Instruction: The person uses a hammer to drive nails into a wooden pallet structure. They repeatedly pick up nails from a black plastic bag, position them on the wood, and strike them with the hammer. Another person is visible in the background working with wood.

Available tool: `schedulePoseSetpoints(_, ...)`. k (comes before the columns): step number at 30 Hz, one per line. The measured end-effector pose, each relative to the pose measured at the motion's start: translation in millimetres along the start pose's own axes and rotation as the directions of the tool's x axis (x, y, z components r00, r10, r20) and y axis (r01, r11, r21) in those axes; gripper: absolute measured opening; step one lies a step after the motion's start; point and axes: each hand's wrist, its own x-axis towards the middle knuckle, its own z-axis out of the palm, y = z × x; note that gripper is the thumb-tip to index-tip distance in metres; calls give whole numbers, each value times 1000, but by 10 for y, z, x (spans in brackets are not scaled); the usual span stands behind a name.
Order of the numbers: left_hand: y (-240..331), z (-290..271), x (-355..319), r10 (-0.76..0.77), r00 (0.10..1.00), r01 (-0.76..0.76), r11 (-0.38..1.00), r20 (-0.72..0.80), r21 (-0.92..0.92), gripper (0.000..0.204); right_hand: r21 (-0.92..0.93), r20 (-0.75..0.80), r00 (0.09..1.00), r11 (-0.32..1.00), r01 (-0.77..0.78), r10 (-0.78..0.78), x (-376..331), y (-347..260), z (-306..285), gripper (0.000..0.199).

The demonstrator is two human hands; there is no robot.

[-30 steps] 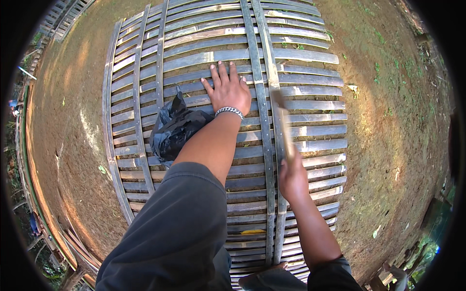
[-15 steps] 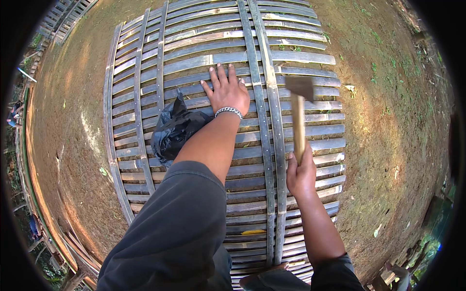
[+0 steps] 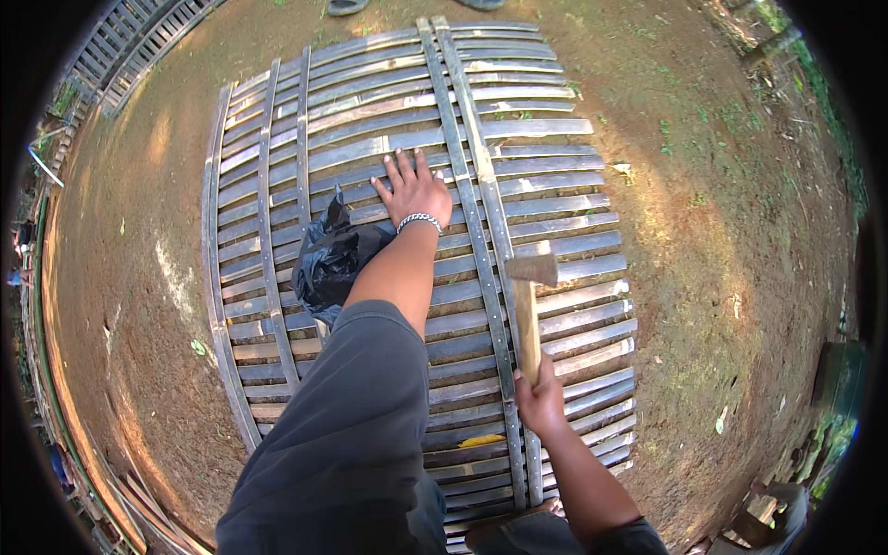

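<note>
A wide panel of split bamboo slats [image 3: 347,148], nailed across long rails, lies on the ground under my hands. My left hand [image 3: 418,194] rests flat on the slats with its fingers spread, left of the paired rails [image 3: 483,217]. Beside that hand and partly behind the forearm sits a crumpled black plastic bag [image 3: 328,264]. My right hand [image 3: 541,402] grips the wooden handle of a hatchet [image 3: 529,324], right of the paired rails. Its dark metal head [image 3: 534,269] points to the far side. Whether the head touches a slat, I cannot tell.
Bare brown soil [image 3: 129,305] surrounds the panel. A yellow leaf [image 3: 481,441] lies on the near slats. Dark footwear [image 3: 348,6] shows at the far edge. Another slatted structure [image 3: 125,51] stands at the far left, and a tree trunk [image 3: 772,44] at the far right.
My right hand has brought the hatchet nearer and slightly left, from farther out over the panel. My left hand stays flat on the slats. The view has shifted, and footwear now shows beyond the panel.
</note>
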Motion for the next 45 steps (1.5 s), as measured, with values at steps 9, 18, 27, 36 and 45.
schedulePoseSetpoints(9,-20,-740,-2327,490,872,-325,560,-12,-762,37,508,16,983,845,-165,183,-226,538,374,36)
schedulePoseSetpoints(18,-1452,-1201,-1755,-241,938,-69,572,-247,-817,20,439,11,981,880,-178,193,-232,472,376,34)
schedulePoseSetpoints(27,-2504,-919,-1022,-435,791,371,900,-430,-229,58,460,24,982,870,-179,190,-235,361,427,33)
schedulePoseSetpoints(36,-2837,-799,-1365,-515,852,518,855,-90,9,84,252,149,922,888,-386,358,-171,-73,-243,32)
schedulePoseSetpoints(45,-2969,-715,-1350,-495,861,502,864,-113,41,78,-208,61,856,845,-493,514,461,-1226,-892,37)
